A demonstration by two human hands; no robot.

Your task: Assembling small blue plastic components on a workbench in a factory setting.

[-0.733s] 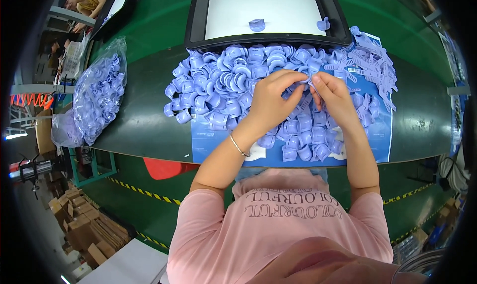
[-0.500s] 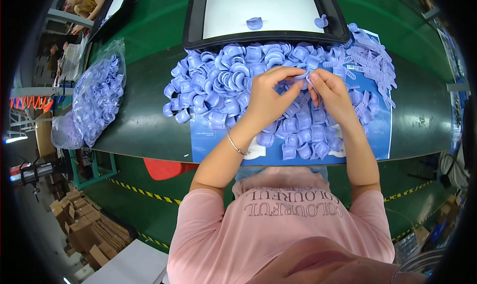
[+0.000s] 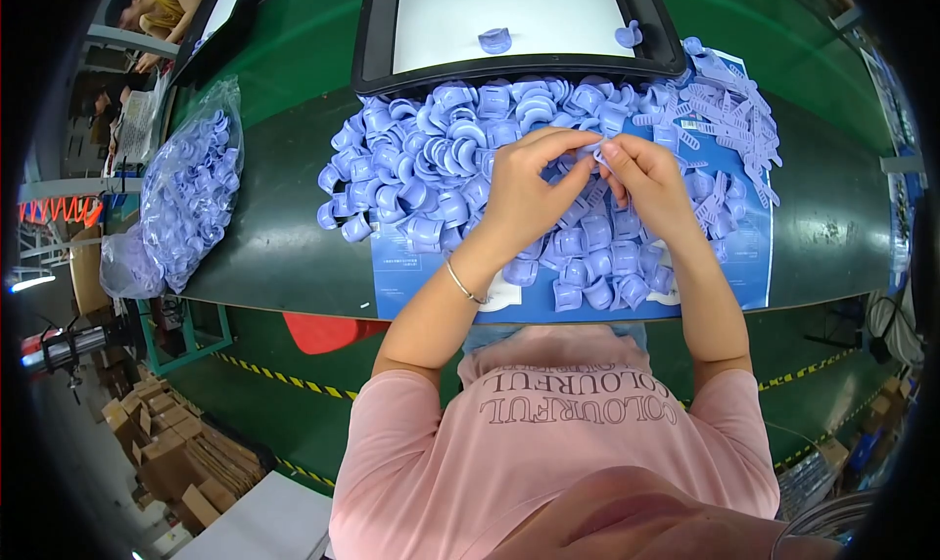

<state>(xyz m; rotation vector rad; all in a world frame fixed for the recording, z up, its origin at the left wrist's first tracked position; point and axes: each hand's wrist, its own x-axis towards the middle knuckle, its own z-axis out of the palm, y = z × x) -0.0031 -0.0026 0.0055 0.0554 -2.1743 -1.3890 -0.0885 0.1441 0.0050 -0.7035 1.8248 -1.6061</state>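
Note:
My left hand (image 3: 534,186) and my right hand (image 3: 654,180) meet above a heap of curved lavender plastic pieces (image 3: 460,154). Pinched between the fingertips of both is a small lavender plastic piece (image 3: 598,155), mostly covered by the fingers, so its full shape cannot be made out. Right of my hands lies a pile of flat lavender slotted straps (image 3: 729,115). More curved pieces (image 3: 597,266) are spread below my wrists, on a blue printed sheet (image 3: 411,276).
A black-rimmed tray (image 3: 519,68) with a white bottom stands beyond the heap, holding a few lavender pieces. At left, a clear plastic bag (image 3: 191,188) of similar pieces rests near the edge of the dark green table (image 3: 284,237). Another person (image 3: 171,7) sits at far left.
The fingertips of my right hand have closed in toward my left, still around the small piece. The whole view has shifted slightly; the heaps look the same.

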